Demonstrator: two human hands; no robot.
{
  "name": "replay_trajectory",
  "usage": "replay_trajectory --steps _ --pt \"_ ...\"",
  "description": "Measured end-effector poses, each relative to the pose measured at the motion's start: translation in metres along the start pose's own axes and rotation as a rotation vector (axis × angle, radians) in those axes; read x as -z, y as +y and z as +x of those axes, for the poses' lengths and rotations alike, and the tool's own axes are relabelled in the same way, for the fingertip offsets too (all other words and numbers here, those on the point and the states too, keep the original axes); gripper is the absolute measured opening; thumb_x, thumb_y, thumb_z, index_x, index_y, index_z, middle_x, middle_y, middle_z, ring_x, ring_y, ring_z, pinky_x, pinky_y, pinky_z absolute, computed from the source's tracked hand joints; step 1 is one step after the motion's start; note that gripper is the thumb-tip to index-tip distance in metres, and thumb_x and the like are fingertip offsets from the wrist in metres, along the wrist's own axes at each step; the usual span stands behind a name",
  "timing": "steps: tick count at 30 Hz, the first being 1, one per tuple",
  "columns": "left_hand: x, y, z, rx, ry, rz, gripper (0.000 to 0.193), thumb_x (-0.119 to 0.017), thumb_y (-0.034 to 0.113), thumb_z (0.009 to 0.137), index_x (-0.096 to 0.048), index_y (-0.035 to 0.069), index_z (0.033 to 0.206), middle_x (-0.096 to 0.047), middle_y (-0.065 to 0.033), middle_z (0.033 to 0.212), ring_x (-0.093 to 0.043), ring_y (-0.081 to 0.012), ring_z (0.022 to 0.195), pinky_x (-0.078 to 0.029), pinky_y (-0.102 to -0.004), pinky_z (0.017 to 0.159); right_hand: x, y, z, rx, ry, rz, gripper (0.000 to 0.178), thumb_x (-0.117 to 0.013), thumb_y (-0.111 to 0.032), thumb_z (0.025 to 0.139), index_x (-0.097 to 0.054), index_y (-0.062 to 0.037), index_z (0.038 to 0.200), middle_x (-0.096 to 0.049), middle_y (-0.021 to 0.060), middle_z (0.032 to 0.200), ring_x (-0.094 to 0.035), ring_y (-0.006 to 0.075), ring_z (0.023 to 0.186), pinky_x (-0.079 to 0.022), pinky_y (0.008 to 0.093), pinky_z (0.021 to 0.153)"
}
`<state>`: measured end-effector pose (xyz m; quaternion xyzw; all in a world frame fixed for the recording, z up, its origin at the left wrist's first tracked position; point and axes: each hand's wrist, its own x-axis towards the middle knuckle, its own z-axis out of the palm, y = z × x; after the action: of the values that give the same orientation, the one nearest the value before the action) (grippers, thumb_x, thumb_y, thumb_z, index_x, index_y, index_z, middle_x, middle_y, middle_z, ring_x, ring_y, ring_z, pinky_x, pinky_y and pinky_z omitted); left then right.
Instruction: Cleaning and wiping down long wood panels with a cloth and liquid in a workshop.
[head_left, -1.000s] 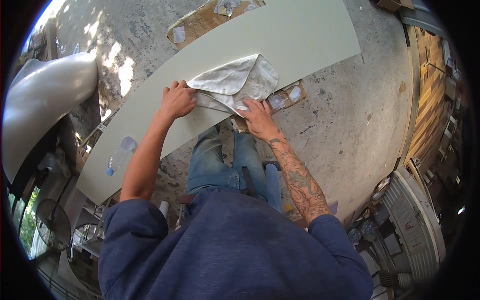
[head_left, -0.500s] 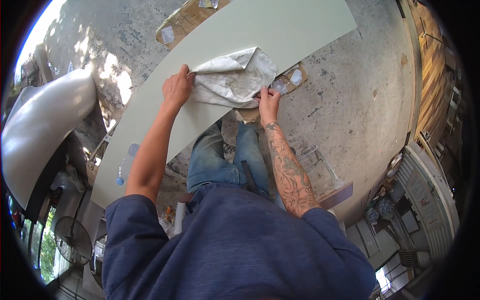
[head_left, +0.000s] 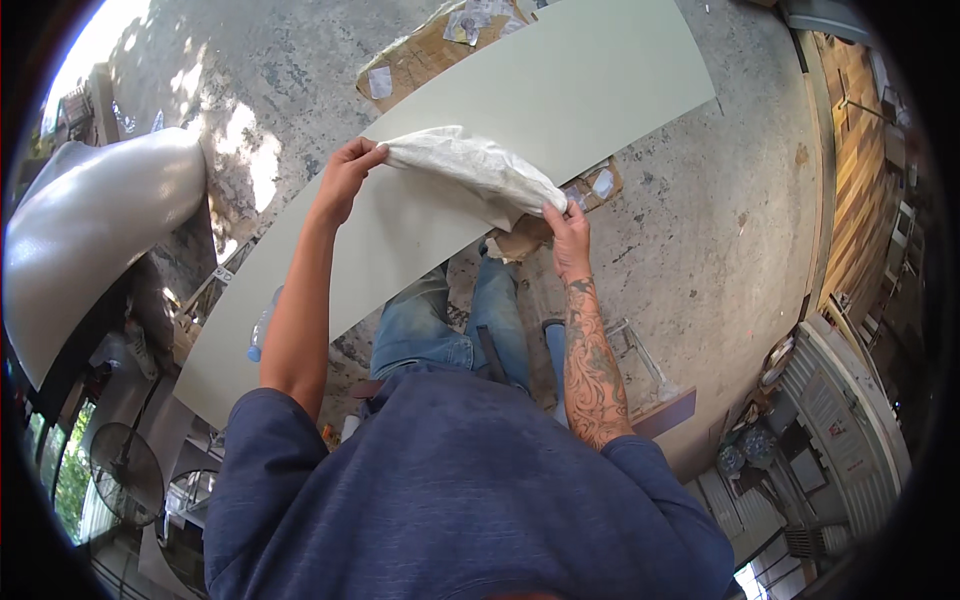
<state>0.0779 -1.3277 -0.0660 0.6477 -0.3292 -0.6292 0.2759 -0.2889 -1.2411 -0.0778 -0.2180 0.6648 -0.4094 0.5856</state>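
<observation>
Your left hand [head_left: 347, 180] is closing thumb and fingers on the left corner of a white cloth [head_left: 470, 165], while your right hand [head_left: 570, 240] is pinching its right end. The cloth is hanging between your hands, sagging over the middle of a long pale panel [head_left: 600, 90]; you cannot be telling from here whether its lower folds are touching the surface.

The panel's near edge is running from near left to far right, passing just in front of your legs [head_left: 425, 320]. In this view, your right hand is showing past that edge, and your left hand is showing over the panel, toward its far edge. More of the panel is extending to the far right of the cloth, ending in a short side above the grey concrete floor [head_left: 700, 250].

A worn cardboard piece [head_left: 415, 70] is jutting out along the far edge, bearing pale patches.

A clear plastic bottle [head_left: 263, 328] is lying on the panel at the near left, partly behind your left forearm [head_left: 300, 320], its blue cap pointing nearward; its contents are too indistinct to tell.
</observation>
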Motion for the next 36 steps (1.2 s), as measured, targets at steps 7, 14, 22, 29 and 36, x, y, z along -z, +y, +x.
replay_trajectory --steps 7,14,22,29,36 --pt "-0.005 0.002 -0.016 -0.198 0.098 -0.359 0.025 -0.07 0.014 0.096 -0.052 0.009 0.112 -0.064 0.0 0.089 -0.053 -0.0046 0.082 -0.04 -0.0217 0.072 -0.031 -0.072 -0.011 0.232 -0.042 -0.172 0.076 -0.067 -0.007 0.097 -0.017 0.0006 0.154 -0.067 0.0164 0.115 -0.065 0.0157 0.103 -0.051 0.0261 0.089" --pt "-0.007 0.001 -0.046 -0.392 0.026 -0.032 0.018 -0.068 0.009 0.094 -0.074 0.01 0.11 -0.068 0.0003 0.098 -0.059 -0.0144 0.097 -0.045 -0.0296 0.088 -0.004 -0.096 -0.03 0.203 -0.125 -0.438 0.031 -0.075 -0.014 0.092 -0.069 -0.0022 0.12 -0.07 0.0047 0.114 -0.063 0.0128 0.102 -0.049 0.0264 0.09" --pt "-0.005 -0.016 -0.063 -0.571 0.091 0.582 0.027 -0.075 0.0 0.074 -0.072 0.014 0.097 -0.062 -0.0034 0.097 -0.056 -0.0253 0.111 -0.039 -0.0398 0.099 0.002 -0.109 -0.038 0.587 -0.286 -1.174 0.035 -0.074 -0.001 0.073 -0.07 -0.0099 0.106 -0.064 0.0077 0.098 -0.061 0.0288 0.097 -0.043 0.0404 0.094" --pt "-0.013 -0.004 -0.063 -0.587 0.23 0.257 0.02 -0.074 0.002 0.074 -0.065 0.011 0.089 -0.058 -0.009 0.135 -0.042 -0.0331 0.137 -0.031 -0.0455 0.115 -0.003 -0.122 -0.033 0.622 -0.155 -1.029 0.02 -0.077 -0.002 0.073 -0.067 -0.0087 0.09 -0.062 0.0106 0.123 -0.054 0.0336 0.12 -0.04 0.0444 0.104" --pt "-0.001 0.018 -0.068 -0.524 0.006 0.012 0.018 -0.072 0.007 0.079 -0.055 0.01 0.082 -0.041 -0.012 0.158 -0.009 -0.0355 0.156 -0.016 -0.0506 0.123 0.002 -0.161 -0.027 0.612 -0.47 -0.715 0.021 -0.064 0.001 0.083 -0.05 -0.01 0.094 -0.068 0.0104 0.128 -0.041 0.04 0.143 -0.02 0.0526 0.122"
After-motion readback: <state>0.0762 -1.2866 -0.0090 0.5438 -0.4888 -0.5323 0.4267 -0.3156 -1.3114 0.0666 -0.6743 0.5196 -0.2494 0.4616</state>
